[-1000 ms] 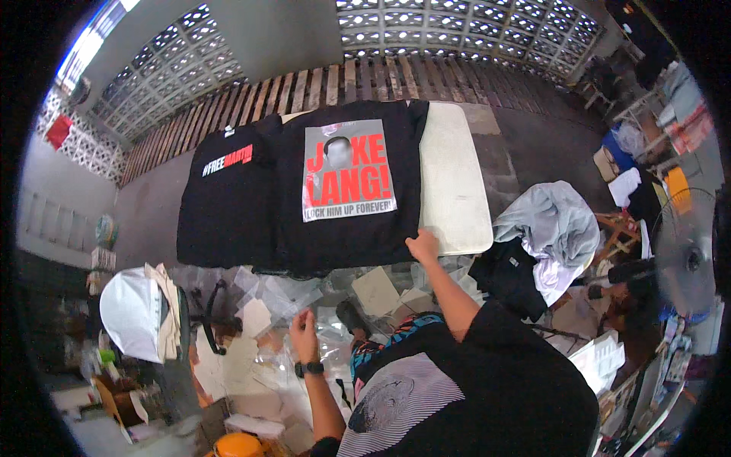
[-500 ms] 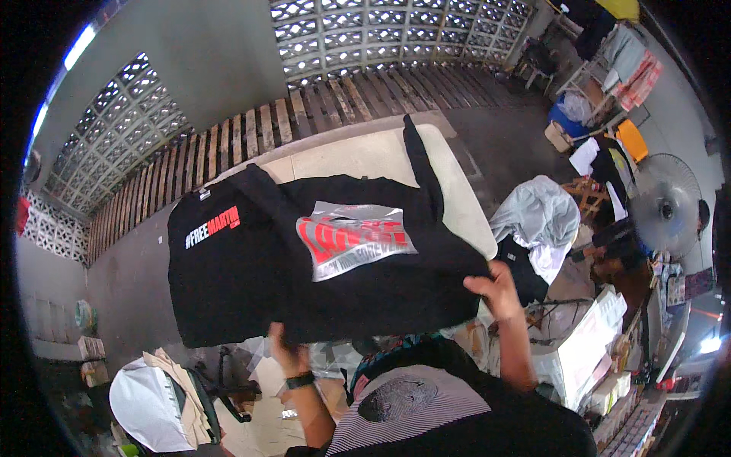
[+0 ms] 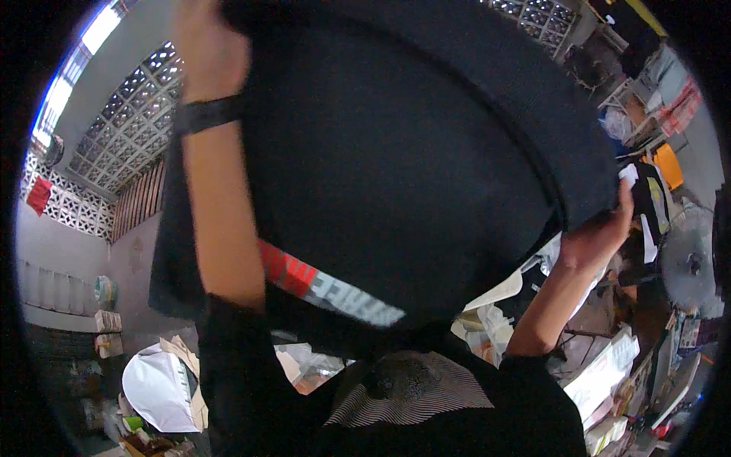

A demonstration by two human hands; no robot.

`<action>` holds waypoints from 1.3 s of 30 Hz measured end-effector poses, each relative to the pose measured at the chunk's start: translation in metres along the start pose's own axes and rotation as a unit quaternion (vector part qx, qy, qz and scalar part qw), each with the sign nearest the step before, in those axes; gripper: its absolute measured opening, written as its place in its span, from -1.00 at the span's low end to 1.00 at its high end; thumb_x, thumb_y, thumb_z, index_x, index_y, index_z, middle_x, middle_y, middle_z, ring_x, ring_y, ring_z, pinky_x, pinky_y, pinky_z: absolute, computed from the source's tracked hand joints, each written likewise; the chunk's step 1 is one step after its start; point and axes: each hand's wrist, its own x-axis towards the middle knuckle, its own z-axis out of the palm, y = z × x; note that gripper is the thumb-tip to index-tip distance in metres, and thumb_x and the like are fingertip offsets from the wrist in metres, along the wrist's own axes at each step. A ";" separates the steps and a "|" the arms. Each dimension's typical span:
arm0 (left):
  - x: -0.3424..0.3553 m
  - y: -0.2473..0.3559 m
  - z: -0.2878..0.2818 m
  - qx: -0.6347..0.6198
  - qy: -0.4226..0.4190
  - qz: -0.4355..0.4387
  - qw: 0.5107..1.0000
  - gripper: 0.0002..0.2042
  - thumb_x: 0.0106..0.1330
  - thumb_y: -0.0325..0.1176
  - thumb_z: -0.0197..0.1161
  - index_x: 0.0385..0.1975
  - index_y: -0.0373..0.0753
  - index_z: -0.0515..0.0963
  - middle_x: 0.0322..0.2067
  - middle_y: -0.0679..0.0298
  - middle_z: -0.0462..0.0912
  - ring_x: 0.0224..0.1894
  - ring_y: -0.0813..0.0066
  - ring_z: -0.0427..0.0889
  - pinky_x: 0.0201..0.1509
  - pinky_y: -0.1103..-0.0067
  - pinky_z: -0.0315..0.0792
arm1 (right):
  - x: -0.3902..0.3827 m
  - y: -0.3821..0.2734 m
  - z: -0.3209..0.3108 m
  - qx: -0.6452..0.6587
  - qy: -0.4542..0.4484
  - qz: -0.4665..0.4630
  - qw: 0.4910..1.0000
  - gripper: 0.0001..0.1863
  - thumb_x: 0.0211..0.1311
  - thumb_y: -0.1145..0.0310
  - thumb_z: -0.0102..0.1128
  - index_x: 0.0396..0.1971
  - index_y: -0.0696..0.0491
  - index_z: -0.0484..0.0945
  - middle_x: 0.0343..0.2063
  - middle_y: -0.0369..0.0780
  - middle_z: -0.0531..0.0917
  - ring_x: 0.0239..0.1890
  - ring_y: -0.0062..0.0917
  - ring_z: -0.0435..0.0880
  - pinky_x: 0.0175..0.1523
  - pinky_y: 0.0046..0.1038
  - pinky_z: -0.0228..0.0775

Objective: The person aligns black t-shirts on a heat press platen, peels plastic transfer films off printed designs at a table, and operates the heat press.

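A black long-sleeved sweatshirt [image 3: 381, 152] is raised up close in front of me and fills the middle of the head view. Near its lower edge a red and white print appears upside down. At the upper left my left hand [image 3: 213, 57], with a dark band on the wrist, grips the cloth; its fingertips are cut off or hidden. My right hand [image 3: 601, 232] is closed on the opposite edge of the sweatshirt at the right, thumb up along the cloth. Most of the table behind is hidden; a pale corner [image 3: 499, 292] shows below the fabric.
A fan [image 3: 689, 259] stands at the right, near a yellow-orange object [image 3: 668, 166] and hung clothes. White sheets or bags [image 3: 605, 373] lie at the lower right. A round white piece [image 3: 158, 388] with brown cardboard is at the lower left.
The sweatshirt has come up off the table toward me and its print is turned upside down. My left hand rose far to the upper left; my right hand moved up and right.
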 end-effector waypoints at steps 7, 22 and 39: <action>-0.203 0.026 0.192 -0.381 -0.178 -0.499 0.758 -0.53 0.47 -0.13 0.17 0.28 -0.20 0.40 0.15 0.15 0.52 0.19 0.34 0.52 0.27 0.46 0.40 | 0.088 0.136 -0.177 -0.093 0.124 0.136 0.978 -0.56 0.41 0.12 0.09 0.11 0.10 0.52 0.08 -0.14 0.62 0.15 -0.32 0.57 0.28 -0.23 0.35; -0.513 0.129 0.073 0.015 -0.615 -0.320 0.720 -0.38 0.44 0.01 0.05 0.43 -0.12 0.18 0.48 0.16 0.09 0.53 0.20 0.02 0.54 0.14 -0.11 | -0.045 0.315 -0.263 -0.794 -0.424 -0.014 0.435 -0.38 0.33 0.09 0.11 0.35 -0.06 0.29 0.44 -0.12 0.16 0.46 -0.15 0.11 0.39 0.10 -0.04; -0.539 0.100 0.039 -0.014 -0.503 -0.369 0.782 -0.53 0.40 -0.38 0.08 0.32 -0.22 0.35 0.41 0.19 0.26 0.47 0.26 0.18 0.51 0.22 0.04 | -0.115 0.483 -0.132 -0.762 -0.385 -0.060 0.517 -0.61 0.15 0.09 0.36 -0.25 0.10 0.54 -0.18 -0.13 0.56 -0.07 -0.22 0.57 -0.08 -0.25 0.55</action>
